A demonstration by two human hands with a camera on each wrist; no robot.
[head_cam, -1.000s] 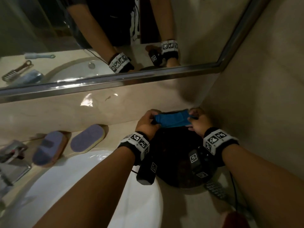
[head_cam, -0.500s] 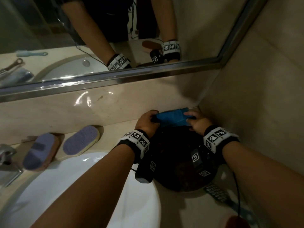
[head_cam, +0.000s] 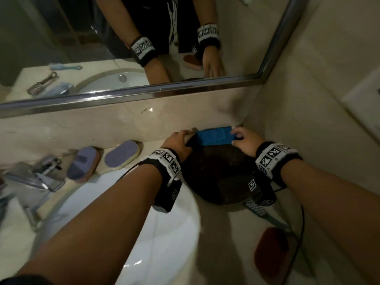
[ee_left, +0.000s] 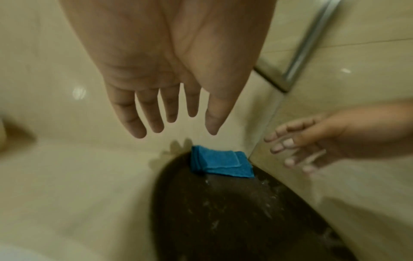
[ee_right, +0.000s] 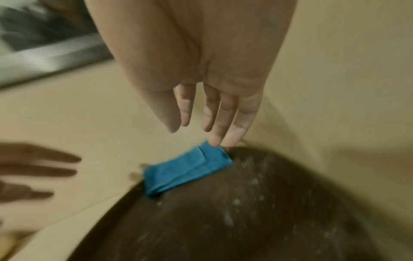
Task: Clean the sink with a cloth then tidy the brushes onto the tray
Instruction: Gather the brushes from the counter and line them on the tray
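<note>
A folded blue cloth [head_cam: 214,137] lies on the far rim of a dark round tray [head_cam: 222,182] in the counter's corner. My left hand [head_cam: 178,140] hovers just left of the cloth, fingers straight and spread in the left wrist view [ee_left: 174,123], touching nothing. My right hand [head_cam: 242,140] is at the cloth's right end; in the right wrist view its straight fingertips [ee_right: 215,141] meet the cloth [ee_right: 187,169] at its edge. Two purple scrub brushes [head_cam: 83,163] [head_cam: 122,154] lie on the counter behind the white sink [head_cam: 164,233].
A chrome tap [head_cam: 35,177] stands at the left. A teal-handled brush [head_cam: 265,214] and a dark red brush [head_cam: 269,249] lie on the counter right of the tray. Wall tiles close in on the right, and a mirror [head_cam: 123,48] with a metal frame stands behind.
Both hands held the cloth's ends earlier. Now their fingers have straightened and let go, and the folded cloth rests on the tray's far rim.
</note>
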